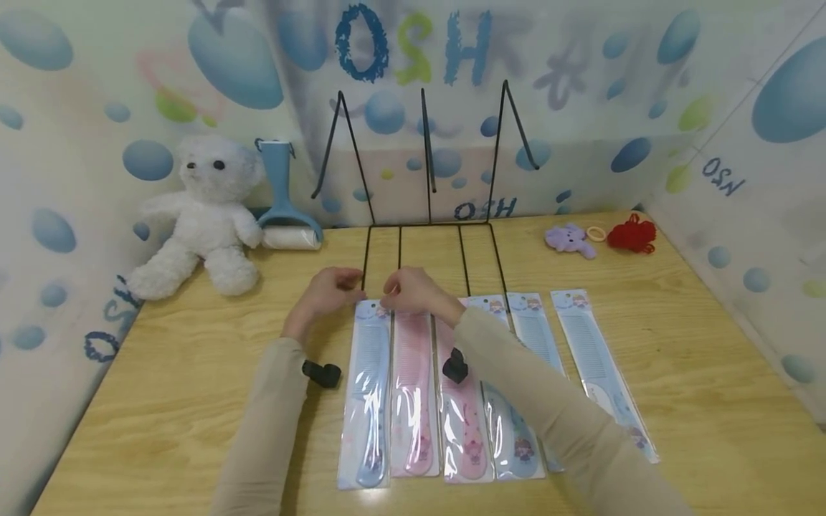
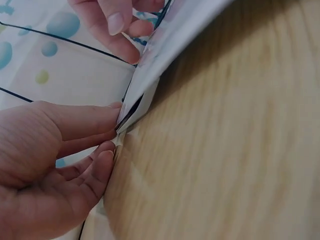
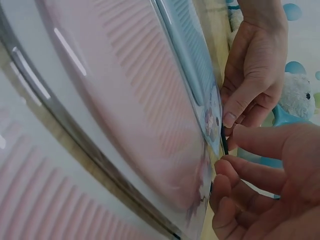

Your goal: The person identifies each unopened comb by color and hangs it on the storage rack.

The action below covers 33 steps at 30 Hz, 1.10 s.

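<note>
Several comb packets lie side by side, blue and pink combs in clear plastic. My left hand (image 1: pixel 327 295) is at the top left corner of the leftmost blue comb packet (image 1: pixel 369 401). In the left wrist view, my left hand (image 2: pixel 60 155) pinches that packet's corner between thumb and fingers. At the same packet's top right corner is my right hand (image 1: pixel 416 290). Its thumb and bent forefinger stand apart, fingertips close to the packet's edge, as the right hand (image 3: pixel 270 175) shows in the right wrist view. A pink comb packet (image 1: pixel 413 401) lies alongside, partly under the right hand.
A black wire rack (image 1: pixel 429 225) stands behind the packets, its base bars running under their top ends. At back left sit a white teddy bear (image 1: pixel 209 208) and a blue lint roller (image 1: pixel 279 179). Back right are a purple toy (image 1: pixel 568 238), a ring (image 1: pixel 596 234) and a red yarn-like item (image 1: pixel 632 234).
</note>
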{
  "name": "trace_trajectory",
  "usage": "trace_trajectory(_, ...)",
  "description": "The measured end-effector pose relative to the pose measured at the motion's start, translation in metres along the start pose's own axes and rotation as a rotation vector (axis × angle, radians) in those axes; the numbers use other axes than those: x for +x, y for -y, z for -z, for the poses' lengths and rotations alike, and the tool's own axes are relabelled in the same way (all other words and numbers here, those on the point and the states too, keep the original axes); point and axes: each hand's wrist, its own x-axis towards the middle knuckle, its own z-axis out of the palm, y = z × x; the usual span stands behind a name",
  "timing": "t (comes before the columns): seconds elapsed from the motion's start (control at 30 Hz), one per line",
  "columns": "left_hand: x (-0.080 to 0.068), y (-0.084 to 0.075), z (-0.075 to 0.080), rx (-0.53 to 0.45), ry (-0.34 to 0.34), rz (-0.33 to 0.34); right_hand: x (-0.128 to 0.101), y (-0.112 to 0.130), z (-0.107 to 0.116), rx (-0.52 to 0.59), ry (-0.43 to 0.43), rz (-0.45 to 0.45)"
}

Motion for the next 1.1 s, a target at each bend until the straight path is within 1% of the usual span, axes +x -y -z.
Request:
trace_trajectory(0.2, -0.002, -0.003, 0.005, 0.013, 0.033, 0.014, 0.001, 0.002, -0.002, -0.062, 0.017, -0.037)
trace_trajectory(0.33, -0.002, -0.005, 0.007, 0.021, 0.050, 0.012, 0.002, 0.003, -0.003, -0.069, 0.018, -0.046)
trace_trajectory(0.6, 0.001, -0.002, 0.007, 0.034, 0.070, 0.011, 0.003, 0.001, -0.006, -0.108, -0.002, -0.026)
trace_trajectory(0.93, -0.001, -0.004, 0.005, 0.040, 0.069, 0.018, 0.000, 0.002, -0.009, -0.089, 0.029, -0.074)
trace_trajectory(1.1, 0.000, -0.006, 0.004, 0.032, 0.069, 0.034, 0.000, 0.003, -0.012, -0.084, 0.011, -0.090)
